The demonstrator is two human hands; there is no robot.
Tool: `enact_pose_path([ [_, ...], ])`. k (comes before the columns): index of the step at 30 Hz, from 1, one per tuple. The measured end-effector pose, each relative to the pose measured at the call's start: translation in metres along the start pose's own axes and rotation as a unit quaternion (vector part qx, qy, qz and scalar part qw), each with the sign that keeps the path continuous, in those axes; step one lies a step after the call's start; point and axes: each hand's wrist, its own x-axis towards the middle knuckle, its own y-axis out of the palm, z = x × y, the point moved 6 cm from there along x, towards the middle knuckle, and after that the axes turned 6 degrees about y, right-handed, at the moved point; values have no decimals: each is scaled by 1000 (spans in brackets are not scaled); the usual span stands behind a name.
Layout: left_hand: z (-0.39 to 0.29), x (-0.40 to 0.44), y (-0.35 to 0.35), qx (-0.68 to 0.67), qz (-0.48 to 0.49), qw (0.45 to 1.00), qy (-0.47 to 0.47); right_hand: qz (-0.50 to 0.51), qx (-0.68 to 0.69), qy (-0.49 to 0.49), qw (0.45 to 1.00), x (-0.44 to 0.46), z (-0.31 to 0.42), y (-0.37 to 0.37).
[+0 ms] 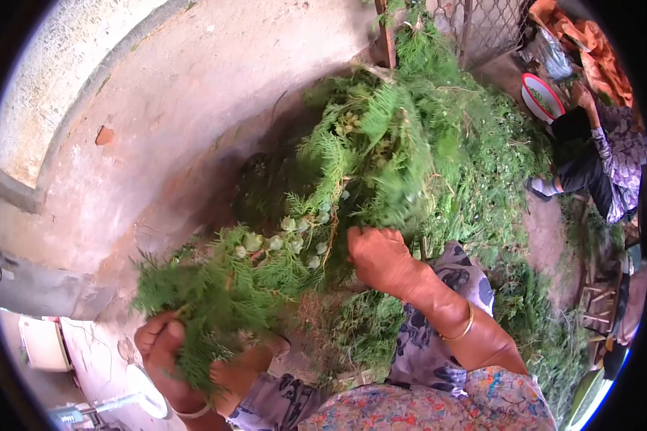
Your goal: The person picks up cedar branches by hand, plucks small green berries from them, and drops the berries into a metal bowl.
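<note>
A leafy green branch [266,266] with pale round cones stretches between my two hands. My left hand [164,352], at the lower left, is closed round its stem end, with the thumb over the stem. My right hand [377,258] is closed in a fist at the centre, against the foliage at the branch's other side. What its fingers hold is hidden below the knuckles. A large heap of cut greenery [474,172] lies just beyond my right hand.
Another person [618,158] sits at the right, one hand near a red-rimmed white basin [542,97]. Orange cloth [597,50] lies behind the basin. A wire fence [492,25] stands at the top. A white stool [145,391] is at the lower left.
</note>
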Motion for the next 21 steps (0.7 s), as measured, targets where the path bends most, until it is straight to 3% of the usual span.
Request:
enact_pose_path([
  [2,5,11,4,-58,-44,997,1,18,-11,-4,1000,2,2,2],
  [3,6,20,9,143,-5,966,216,18,-12,-4,1000,1,2,4],
  [4,18,26,4,142,-5,966,217,18,-8,-10,1000,1,3,8],
  [5,43,34,2,55,-1,997,53,18,-6,-16,1000,2,4,9],
  [6,68,34,6,-36,5,993,-111,14,-9,-17,1000,3,6,7],
  [8,67,15,21,-20,11,997,-68,37,128,77,988,6,2,8],
  [9,57,8,31,47,71,995,-48,38,127,80,988,9,2,14],
  [10,47,3,38,112,130,985,-24,-3,215,109,970,16,-4,17],
  [11,45,-7,40,65,186,979,-57,-45,302,135,943,22,-9,15],
  [12,31,-16,48,147,300,943,-19,-47,301,133,943,26,-8,8],
  [13,23,-30,54,228,403,886,18,11,360,216,908,27,-13,7],
  [14,23,-44,63,167,423,882,122,71,411,295,860,24,-13,7],
  [15,23,-62,72,104,436,865,226,56,450,337,825,18,-8,-5],
  [16,23,-71,75,105,430,868,227,58,448,332,828,20,-9,3],
  [19,31,-89,78,23,464,872,155,48,649,395,649,20,-38,84],
  [21,52,-100,74,120,506,840,157,44,621,378,685,22,-46,90],
])
